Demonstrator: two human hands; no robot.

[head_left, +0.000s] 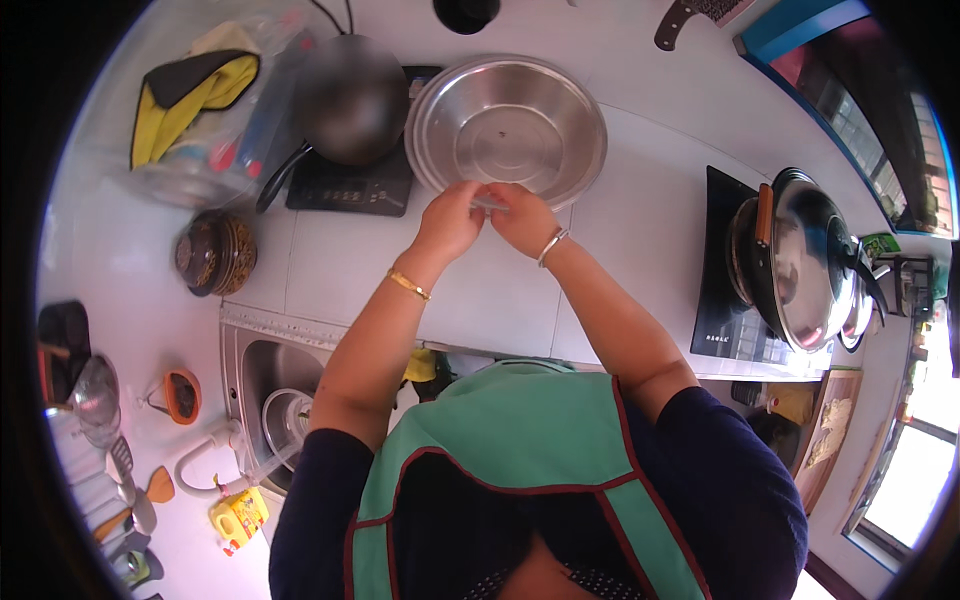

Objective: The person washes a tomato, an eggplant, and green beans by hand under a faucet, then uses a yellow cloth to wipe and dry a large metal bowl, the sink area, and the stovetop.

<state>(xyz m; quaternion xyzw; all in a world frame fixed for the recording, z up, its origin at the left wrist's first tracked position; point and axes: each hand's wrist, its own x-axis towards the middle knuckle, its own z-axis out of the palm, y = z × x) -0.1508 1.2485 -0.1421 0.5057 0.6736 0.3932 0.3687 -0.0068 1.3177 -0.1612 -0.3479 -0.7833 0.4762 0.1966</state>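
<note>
A wide, shallow stainless steel basin (510,110) rests on the white counter ahead of me, with a small dark speck on its bottom. My left hand (455,222) and my right hand (520,218) meet at its near rim. Both hands are closed, fingertips turned inward and nearly touching. Between them shows a small pale, shiny patch (489,202); whether it is a separate thing or part of the basin's rim I cannot make out. My fingers hide that stretch of the rim.
Left of the basin, a dark frying pan (352,100) sits on a black induction cooker (350,190). A lidded wok (805,260) stands on another cooktop at right. A brown patterned pot (215,252) and the sink (262,375) are at left. A cleaver (680,20) lies at the far right.
</note>
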